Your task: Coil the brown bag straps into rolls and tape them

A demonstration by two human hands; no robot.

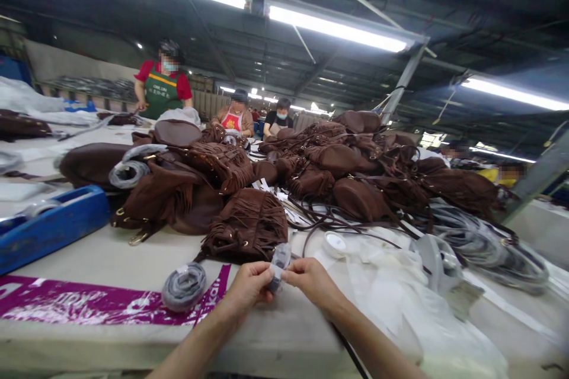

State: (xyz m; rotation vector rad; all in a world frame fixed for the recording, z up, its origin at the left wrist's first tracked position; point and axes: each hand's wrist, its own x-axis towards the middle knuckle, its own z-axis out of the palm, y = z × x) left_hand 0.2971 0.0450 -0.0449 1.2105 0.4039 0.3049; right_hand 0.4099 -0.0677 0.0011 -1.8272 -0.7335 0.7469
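My left hand and my right hand meet near the table's front edge. Between their pinched fingers is a small coiled strap wrapped in clear plastic, held from both sides. Just behind it lies a dark brown fringed bag. To the left of my hands, another plastic-wrapped strap coil rests on a purple printed strip. A brown strap hangs below my right forearm.
Brown bags are heaped across the table's middle. A blue tape dispenser stands at left, a grey dispenser at right beside thin white plastic sheets. Bundled wrapped straps lie at far right. Several people work opposite.
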